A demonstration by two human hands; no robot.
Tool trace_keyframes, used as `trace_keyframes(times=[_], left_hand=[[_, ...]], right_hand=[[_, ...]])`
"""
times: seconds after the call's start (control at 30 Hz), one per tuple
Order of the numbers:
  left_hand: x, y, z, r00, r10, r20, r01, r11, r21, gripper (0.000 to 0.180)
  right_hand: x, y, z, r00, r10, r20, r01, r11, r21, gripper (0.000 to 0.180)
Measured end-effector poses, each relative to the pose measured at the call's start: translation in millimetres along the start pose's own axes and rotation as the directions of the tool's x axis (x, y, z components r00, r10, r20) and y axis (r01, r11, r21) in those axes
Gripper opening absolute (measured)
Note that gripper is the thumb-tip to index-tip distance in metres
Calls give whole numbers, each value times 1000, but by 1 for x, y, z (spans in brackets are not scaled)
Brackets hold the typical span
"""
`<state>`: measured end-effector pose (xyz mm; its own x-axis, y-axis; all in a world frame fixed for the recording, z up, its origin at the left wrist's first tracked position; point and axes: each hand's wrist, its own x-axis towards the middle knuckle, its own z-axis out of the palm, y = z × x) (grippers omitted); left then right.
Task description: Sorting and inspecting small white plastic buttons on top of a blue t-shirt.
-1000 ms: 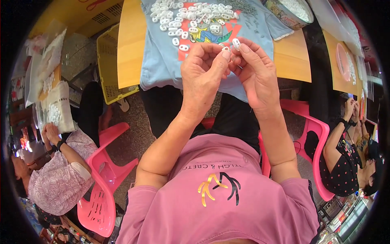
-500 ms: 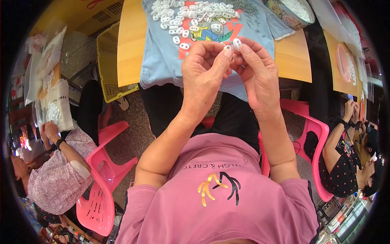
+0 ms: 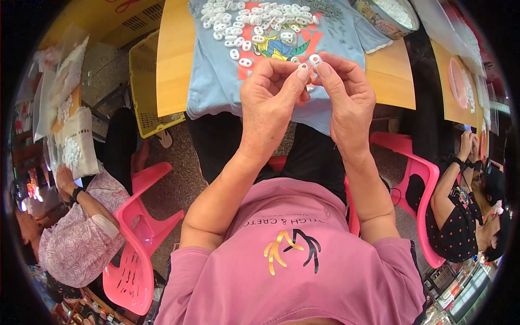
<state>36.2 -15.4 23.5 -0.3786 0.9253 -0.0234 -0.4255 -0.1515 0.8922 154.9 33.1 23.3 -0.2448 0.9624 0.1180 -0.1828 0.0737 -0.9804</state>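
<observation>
My left hand (image 3: 275, 89) pinches a small white plastic piece (image 3: 303, 66) between thumb and forefinger, above the near part of a blue cloth (image 3: 211, 81). Close beside it, my right hand (image 3: 346, 89) grips a white oval two-hole piece (image 3: 314, 60) by thumb and forefinger. The fingertips of both hands nearly meet, and the curled fingers hide parts of both pieces. Beyond my hands, a pile of similar white two-hole pieces (image 3: 232, 30) lies on the cloth, over its printed picture. Small dark grey-green parts (image 3: 337, 27) are scattered to the right of that pile.
The cloth covers a wooden table (image 3: 174, 65). A round tub (image 3: 387, 16) of white pieces stands at the far right. A yellow crate (image 3: 143, 86) is left of the table. People sit on both sides, by pink chairs (image 3: 138, 254); at right is a pink basin (image 3: 457, 84).
My right hand has shifted slightly up and right, and its fingers have drawn a little apart from the left. The left hand has barely moved.
</observation>
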Motion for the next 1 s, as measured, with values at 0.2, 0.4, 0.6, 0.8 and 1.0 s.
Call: trace_keyframes(times=[0.2, 0.4, 0.6, 0.8, 1.0], left_hand=[[0, -2, -1, 1000, 4, 26, -4, 1000, -6, 14], [-1, -2, 2, 1000, 10, 13, -10, 1000, 21, 14], [-2, -7, 3, 1000, 0, -6, 0, 997, -73, 9], [4, -5, -4, 999, -15, 32, 16, 1000, -21, 8], [1, -8, -5, 994, 46, 102, -47, 999, 5, 17]], right_hand=[[-1, 0, -1, 999, -17, 34, 17, 1000, -11, 21], [-3, 1, 0, 999, -29, 18, 30, 1000, -10, 21], [-11, 4, 7, 1000, -12, -23, 13, 998, 68, 20], [-4, 6, -3, 997, 70, 25, -72, 992, 106, 19], [0, 2, -6, 984, 164, 75, -178, 948, 264, 18]])
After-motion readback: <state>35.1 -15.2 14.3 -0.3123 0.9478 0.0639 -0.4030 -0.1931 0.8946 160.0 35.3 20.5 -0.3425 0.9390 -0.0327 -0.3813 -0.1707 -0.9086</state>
